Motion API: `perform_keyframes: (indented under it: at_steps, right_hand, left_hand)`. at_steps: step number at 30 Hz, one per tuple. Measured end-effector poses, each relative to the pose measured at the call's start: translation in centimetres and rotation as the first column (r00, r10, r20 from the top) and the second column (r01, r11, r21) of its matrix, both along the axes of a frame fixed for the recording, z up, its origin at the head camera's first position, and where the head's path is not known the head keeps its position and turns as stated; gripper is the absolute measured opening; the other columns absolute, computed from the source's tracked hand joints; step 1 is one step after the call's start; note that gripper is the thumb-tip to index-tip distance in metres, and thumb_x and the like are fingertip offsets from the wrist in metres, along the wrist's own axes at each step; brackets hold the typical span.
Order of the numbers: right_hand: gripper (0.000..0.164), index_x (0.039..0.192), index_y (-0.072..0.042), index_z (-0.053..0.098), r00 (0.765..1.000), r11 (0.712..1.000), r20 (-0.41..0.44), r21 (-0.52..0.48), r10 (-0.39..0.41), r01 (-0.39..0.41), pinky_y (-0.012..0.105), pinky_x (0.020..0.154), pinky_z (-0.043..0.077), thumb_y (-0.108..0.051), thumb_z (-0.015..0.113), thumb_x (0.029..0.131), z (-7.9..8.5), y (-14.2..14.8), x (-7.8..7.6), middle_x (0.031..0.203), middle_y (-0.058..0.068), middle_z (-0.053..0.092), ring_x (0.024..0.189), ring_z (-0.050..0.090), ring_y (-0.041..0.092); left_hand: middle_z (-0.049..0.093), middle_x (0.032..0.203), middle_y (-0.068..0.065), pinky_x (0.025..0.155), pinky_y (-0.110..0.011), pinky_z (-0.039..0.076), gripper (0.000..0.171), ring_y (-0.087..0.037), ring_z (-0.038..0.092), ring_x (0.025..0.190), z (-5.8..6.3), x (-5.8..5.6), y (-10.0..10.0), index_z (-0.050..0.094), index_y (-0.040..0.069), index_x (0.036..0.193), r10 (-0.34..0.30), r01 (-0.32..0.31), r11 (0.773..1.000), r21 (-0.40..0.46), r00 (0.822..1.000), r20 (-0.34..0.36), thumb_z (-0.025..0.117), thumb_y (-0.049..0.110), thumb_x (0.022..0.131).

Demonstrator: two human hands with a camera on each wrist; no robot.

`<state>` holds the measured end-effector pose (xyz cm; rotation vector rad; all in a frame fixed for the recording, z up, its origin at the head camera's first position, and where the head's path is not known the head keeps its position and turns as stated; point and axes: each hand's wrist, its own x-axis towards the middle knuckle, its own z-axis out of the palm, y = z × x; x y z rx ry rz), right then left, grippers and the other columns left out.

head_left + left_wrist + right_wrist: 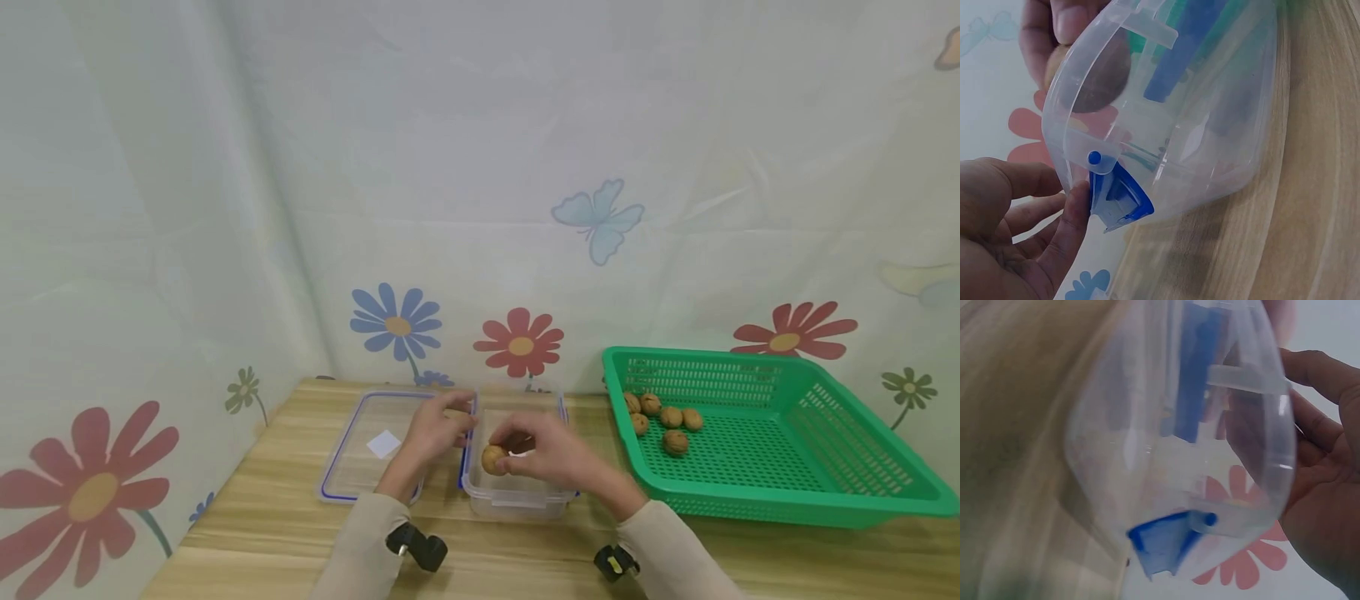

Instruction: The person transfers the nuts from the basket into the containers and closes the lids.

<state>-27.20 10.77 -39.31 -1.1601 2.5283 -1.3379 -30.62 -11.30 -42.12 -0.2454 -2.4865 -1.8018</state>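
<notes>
A clear plastic box [517, 502] with blue clips stands on the table, its top open. Over it, my right hand [551, 450] pinches a walnut [492, 459] between thumb and fingers. Seen through the box wall in the left wrist view, the walnut [1100, 81] is round and brown. My left hand [435, 429] is at the box's left rim, with relaxed fingers. One fingertip is right at a blue clip [1119, 197] in the left wrist view. In the right wrist view the box wall hides part of my right hand [1329, 450].
The box's clear lid [352, 467] with a blue seal and white label lies at the left, partly under my left hand. At the right stands a green plastic basket [780, 500] with several walnuts [675, 442] in its left part. A flowered curtain [465, 208] hangs behind the table.
</notes>
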Motion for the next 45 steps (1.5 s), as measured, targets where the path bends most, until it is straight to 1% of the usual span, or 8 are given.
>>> perform_keyframes:
  at_steps: [11, 17, 22, 26, 31, 35, 40, 45]
  right_hand:
    - [0.019, 0.110, -0.006, 0.077, 1.000, 0.998, 0.015, 0.065, 0.007, -0.008, 0.041, 0.093, 0.063, -0.011, 0.084, 0.093, -1.1, -0.5, -0.4, 0.104, -0.001, 0.076, 0.099, 0.071, 0.020]
    - [0.016, 0.110, -0.008, 0.078, 1.000, 0.995, 0.023, 0.097, 0.001, -0.003, 0.036, 0.093, 0.063, -0.009, 0.082, 0.094, -1.4, -0.7, -0.6, 0.103, -0.004, 0.076, 0.099, 0.071, 0.016]
    - [0.016, 0.109, -0.007, 0.078, 1.000, 0.993, 0.014, 0.119, 0.013, -0.015, 0.036, 0.092, 0.063, -0.007, 0.083, 0.093, -1.5, -0.9, -0.7, 0.103, -0.002, 0.076, 0.098, 0.072, 0.015]
    - [0.016, 0.109, -0.007, 0.078, 0.999, 0.988, 0.018, 0.148, 0.036, -0.038, 0.030, 0.091, 0.063, -0.006, 0.082, 0.094, -1.6, -1.0, -0.9, 0.103, -0.002, 0.077, 0.096, 0.072, 0.013]
    - [0.016, 0.108, -0.007, 0.078, 0.997, 0.981, 0.034, 0.179, 0.068, -0.073, 0.023, 0.089, 0.060, 0.001, 0.080, 0.093, -1.6, -1.0, -1.0, 0.103, 0.000, 0.077, 0.097, 0.072, 0.012]
    - [0.017, 0.107, -0.007, 0.079, 0.996, 0.976, 0.036, 0.201, 0.078, -0.084, 0.024, 0.091, 0.061, 0.002, 0.079, 0.094, -1.7, -1.1, -1.0, 0.104, -0.001, 0.077, 0.099, 0.073, 0.012]
    - [0.011, 0.103, -0.009, 0.080, 0.997, 0.972, 0.014, 0.221, 0.075, -0.077, 0.026, 0.089, 0.060, -0.001, 0.078, 0.096, -1.7, -1.2, -0.9, 0.098, -0.006, 0.077, 0.093, 0.069, 0.005]
    - [0.011, 0.102, -0.007, 0.080, 0.996, 0.976, 0.047, 0.203, 0.075, -0.083, 0.022, 0.085, 0.060, 0.001, 0.078, 0.095, -1.8, -1.3, -0.8, 0.096, -0.004, 0.077, 0.089, 0.069, 0.003]
  left_hand:
    - [0.066, 0.126, -0.027, 0.071, -0.035, 0.067, 0.045, -0.024, 0.072, 0.076, -0.2, 0.1, -0.1, 0.065, -0.005, 0.140, 0.001, -0.001, 1.000, 0.010, 1.000, 0.003, 0.070, 0.000, 0.096]
    - [0.067, 0.125, -0.027, 0.069, -0.036, 0.067, 0.045, -0.024, 0.072, 0.072, 0.0, 0.1, -0.1, 0.065, -0.006, 0.139, -0.002, 0.002, 1.000, 0.010, 1.000, -0.018, 0.071, 0.000, 0.095]
    - [0.067, 0.124, -0.027, 0.068, -0.034, 0.067, 0.045, -0.023, 0.071, 0.070, -0.1, 0.0, -0.1, 0.065, -0.006, 0.139, 0.000, 0.000, 1.000, 0.014, 1.000, -0.012, 0.071, -0.001, 0.095]
    - [0.067, 0.125, -0.028, 0.068, -0.035, 0.067, 0.045, -0.024, 0.071, 0.071, -0.1, 0.0, -0.1, 0.064, -0.007, 0.139, -0.001, 0.001, 1.000, 0.012, 1.000, -0.013, 0.071, -0.001, 0.095]
    - [0.067, 0.124, -0.027, 0.069, -0.036, 0.067, 0.045, -0.024, 0.072, 0.071, 0.0, 0.1, -0.1, 0.064, -0.006, 0.139, -0.003, 0.003, 1.000, 0.004, 1.000, -0.016, 0.071, 0.001, 0.095]
    - [0.067, 0.124, -0.027, 0.070, -0.036, 0.068, 0.045, -0.025, 0.072, 0.072, 0.1, 0.2, -0.1, 0.064, -0.006, 0.140, -0.005, 0.005, 1.000, 0.008, 1.000, -0.009, 0.071, 0.001, 0.095]
    - [0.066, 0.126, -0.028, 0.071, -0.036, 0.068, 0.045, -0.024, 0.072, 0.073, 0.2, 0.2, -0.1, 0.064, -0.006, 0.140, -0.004, 0.004, 1.000, 0.004, 1.000, -0.003, 0.070, 0.001, 0.096]
    - [0.066, 0.126, -0.028, 0.070, -0.037, 0.068, 0.046, -0.024, 0.072, 0.072, 0.2, 0.3, -0.1, 0.064, -0.006, 0.140, -0.003, 0.003, 1.000, -0.007, 1.000, -0.013, 0.070, 0.001, 0.095]
